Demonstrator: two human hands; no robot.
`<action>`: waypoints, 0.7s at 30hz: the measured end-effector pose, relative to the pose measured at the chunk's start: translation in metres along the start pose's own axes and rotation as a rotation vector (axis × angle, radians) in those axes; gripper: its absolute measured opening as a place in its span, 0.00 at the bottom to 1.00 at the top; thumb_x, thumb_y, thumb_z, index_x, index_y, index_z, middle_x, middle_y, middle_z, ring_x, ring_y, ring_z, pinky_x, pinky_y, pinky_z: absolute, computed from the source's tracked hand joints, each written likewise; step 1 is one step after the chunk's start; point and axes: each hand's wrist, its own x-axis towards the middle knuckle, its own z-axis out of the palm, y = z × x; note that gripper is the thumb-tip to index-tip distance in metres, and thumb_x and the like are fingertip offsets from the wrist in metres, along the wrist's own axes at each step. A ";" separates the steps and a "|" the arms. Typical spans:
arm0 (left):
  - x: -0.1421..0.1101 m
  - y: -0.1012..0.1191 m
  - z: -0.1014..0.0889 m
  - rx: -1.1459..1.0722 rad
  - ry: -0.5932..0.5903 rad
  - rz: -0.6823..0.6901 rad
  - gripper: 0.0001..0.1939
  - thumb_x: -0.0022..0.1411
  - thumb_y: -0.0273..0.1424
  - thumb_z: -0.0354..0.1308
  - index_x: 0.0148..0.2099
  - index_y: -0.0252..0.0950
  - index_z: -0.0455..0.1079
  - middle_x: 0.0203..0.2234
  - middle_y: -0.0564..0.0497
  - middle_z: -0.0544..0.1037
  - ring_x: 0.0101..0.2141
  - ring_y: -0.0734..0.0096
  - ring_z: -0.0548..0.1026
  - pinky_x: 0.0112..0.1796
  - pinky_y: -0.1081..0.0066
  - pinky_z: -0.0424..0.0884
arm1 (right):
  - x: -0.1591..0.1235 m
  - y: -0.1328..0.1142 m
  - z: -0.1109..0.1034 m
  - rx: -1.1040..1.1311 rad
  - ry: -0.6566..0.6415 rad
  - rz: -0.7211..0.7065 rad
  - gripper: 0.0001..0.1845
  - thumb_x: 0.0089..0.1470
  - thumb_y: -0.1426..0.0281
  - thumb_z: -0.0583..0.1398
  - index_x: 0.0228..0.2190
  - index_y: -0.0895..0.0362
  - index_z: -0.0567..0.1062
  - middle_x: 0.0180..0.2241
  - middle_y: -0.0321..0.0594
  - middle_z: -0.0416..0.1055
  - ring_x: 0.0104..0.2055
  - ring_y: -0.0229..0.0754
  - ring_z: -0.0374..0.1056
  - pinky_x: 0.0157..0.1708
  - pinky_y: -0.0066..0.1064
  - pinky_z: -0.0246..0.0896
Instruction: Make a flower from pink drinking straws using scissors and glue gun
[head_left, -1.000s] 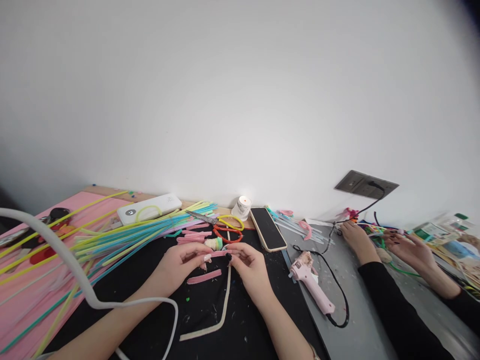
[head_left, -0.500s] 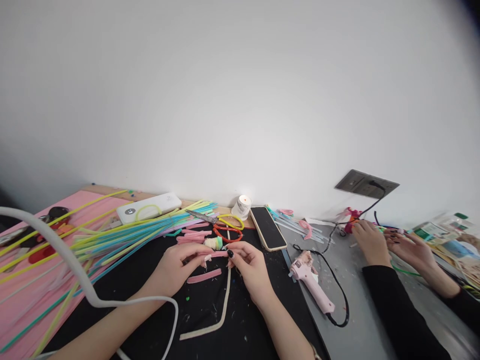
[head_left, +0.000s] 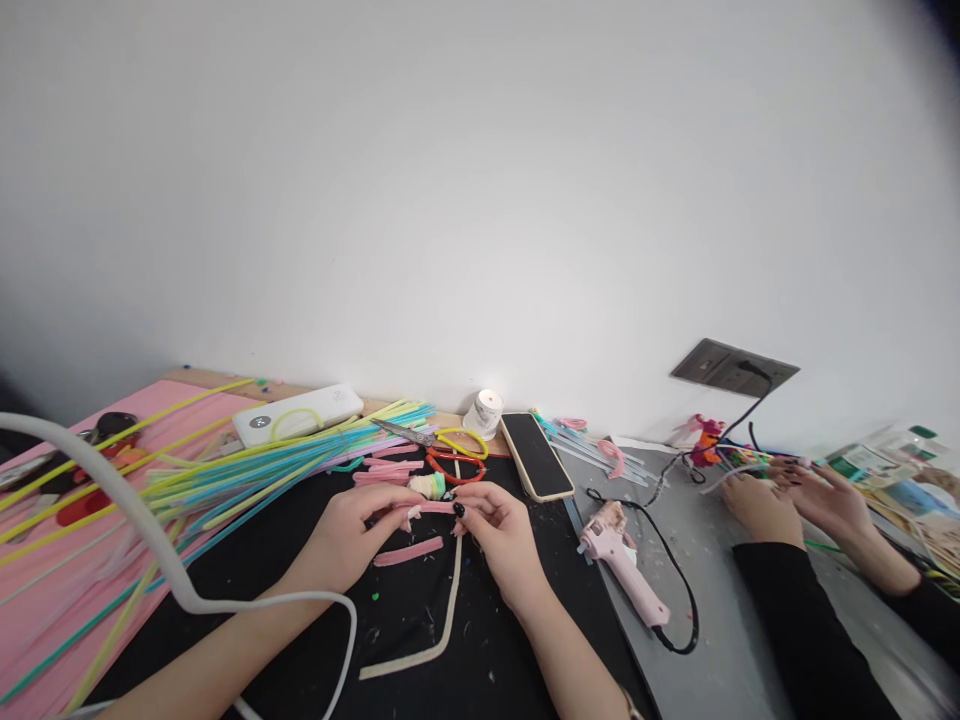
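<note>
I hold pink pipe cleaner [head_left: 436, 507] btwn L hand [head_left: 351, 532] & R hand [head_left: 498, 534], both pinched nearly closed, nr scissors [head_left: 427, 440].

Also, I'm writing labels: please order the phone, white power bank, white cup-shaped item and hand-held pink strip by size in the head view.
1. White power bank
2. Phone
3. White cup-shaped item
4. Pink strip, partly hidden; visible part only

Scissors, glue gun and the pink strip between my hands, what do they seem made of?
Scissors: metal blades, by their grey sheen; smooth red and yellow handles, probably plastic. Glue gun: likely moulded plastic, given its smooth, satiny body. Pink strip: possibly chenille, judging by its matte, soft surface.
</note>
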 end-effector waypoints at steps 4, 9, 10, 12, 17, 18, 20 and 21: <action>0.000 0.000 0.000 0.068 0.031 0.072 0.09 0.58 0.27 0.56 0.37 0.37 0.78 0.28 0.52 0.83 0.28 0.69 0.79 0.33 0.73 0.75 | -0.001 -0.001 0.001 0.009 0.007 0.019 0.08 0.43 0.70 0.67 0.30 0.58 0.77 0.23 0.34 0.75 0.22 0.33 0.67 0.27 0.26 0.61; -0.001 -0.002 0.000 0.109 0.061 0.143 0.09 0.59 0.26 0.56 0.37 0.37 0.78 0.29 0.52 0.83 0.29 0.69 0.79 0.34 0.72 0.75 | -0.001 -0.002 0.002 0.039 0.001 0.055 0.09 0.43 0.68 0.67 0.29 0.58 0.77 0.21 0.34 0.74 0.21 0.33 0.66 0.26 0.25 0.61; -0.001 -0.003 0.001 0.112 0.065 0.156 0.09 0.59 0.26 0.56 0.37 0.37 0.78 0.29 0.52 0.83 0.30 0.68 0.80 0.35 0.72 0.75 | -0.001 -0.002 0.002 0.043 -0.005 0.067 0.09 0.43 0.68 0.67 0.29 0.59 0.77 0.22 0.34 0.75 0.21 0.33 0.67 0.26 0.25 0.62; 0.000 -0.004 0.001 0.118 0.071 0.179 0.09 0.59 0.25 0.56 0.37 0.38 0.78 0.30 0.52 0.84 0.31 0.67 0.80 0.35 0.72 0.75 | -0.002 -0.003 0.002 0.056 -0.019 0.095 0.10 0.44 0.67 0.67 0.29 0.59 0.77 0.22 0.36 0.76 0.22 0.33 0.67 0.27 0.25 0.63; -0.001 -0.005 0.001 0.137 0.054 0.218 0.09 0.60 0.25 0.55 0.37 0.38 0.78 0.31 0.51 0.84 0.33 0.66 0.80 0.36 0.71 0.74 | -0.004 -0.006 0.002 0.129 -0.040 0.168 0.14 0.42 0.64 0.69 0.29 0.61 0.76 0.24 0.39 0.77 0.22 0.32 0.68 0.27 0.24 0.64; -0.001 -0.005 0.001 0.143 0.045 0.219 0.09 0.60 0.26 0.55 0.37 0.38 0.78 0.31 0.51 0.83 0.34 0.66 0.80 0.36 0.71 0.74 | -0.004 -0.006 0.002 0.146 -0.043 0.183 0.15 0.41 0.64 0.70 0.29 0.61 0.76 0.24 0.39 0.77 0.22 0.33 0.69 0.27 0.24 0.64; -0.002 -0.005 0.001 0.155 0.030 0.216 0.10 0.61 0.26 0.55 0.38 0.39 0.78 0.32 0.51 0.83 0.35 0.65 0.80 0.38 0.70 0.74 | -0.005 -0.007 0.002 0.173 -0.047 0.211 0.16 0.40 0.65 0.71 0.29 0.61 0.76 0.25 0.40 0.78 0.23 0.33 0.70 0.28 0.25 0.66; -0.003 -0.005 0.001 0.160 0.023 0.210 0.10 0.61 0.26 0.55 0.38 0.39 0.78 0.33 0.51 0.83 0.36 0.65 0.80 0.39 0.70 0.74 | -0.005 -0.007 0.002 0.180 -0.046 0.219 0.16 0.39 0.65 0.71 0.29 0.61 0.76 0.26 0.41 0.78 0.23 0.34 0.70 0.28 0.25 0.66</action>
